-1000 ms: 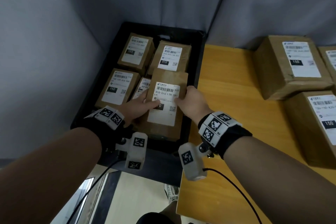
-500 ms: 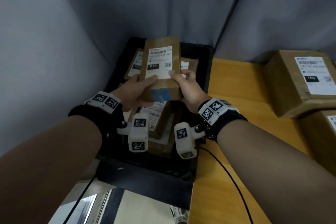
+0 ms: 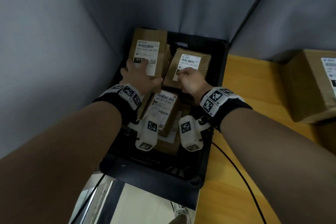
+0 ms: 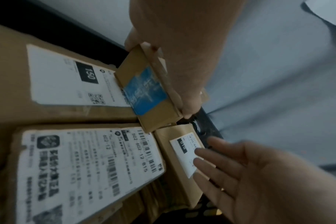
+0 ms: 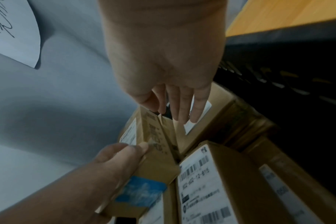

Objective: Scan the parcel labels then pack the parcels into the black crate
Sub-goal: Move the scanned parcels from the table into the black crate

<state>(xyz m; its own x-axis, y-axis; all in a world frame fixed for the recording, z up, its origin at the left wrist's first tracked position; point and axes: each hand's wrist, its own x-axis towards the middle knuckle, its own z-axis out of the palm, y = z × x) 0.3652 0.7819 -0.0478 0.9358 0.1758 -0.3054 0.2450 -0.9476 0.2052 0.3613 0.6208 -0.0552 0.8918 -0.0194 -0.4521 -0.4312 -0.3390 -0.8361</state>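
Note:
The black crate (image 3: 219,71) holds several brown parcels with white labels. My left hand (image 3: 140,78) grips a slim parcel (image 3: 149,49) marked 010 at the crate's far left, thumb and fingers curled round its near end, which bears blue tape (image 4: 144,91). That parcel lies tilted on the ones below it. My right hand (image 3: 189,80) holds nothing; its straight fingers (image 5: 182,106) touch the label of the neighbouring 010 parcel (image 3: 201,62) at the far right. Nearer me lies a parcel labelled 602 (image 3: 161,107), partly hidden by the wrist cameras.
A wooden table (image 3: 254,100) adjoins the crate on the right and carries a large brown parcel (image 3: 305,87). Grey partition walls (image 3: 63,51) close in behind and to the left. A black cable (image 3: 240,165) trails across the table. A shiny metal surface (image 3: 136,203) lies below the crate.
Both hands lifted the slim 010 parcel from the near part of the crate and carried it to the far left. The right hand let go and moved onto the neighbouring parcel.

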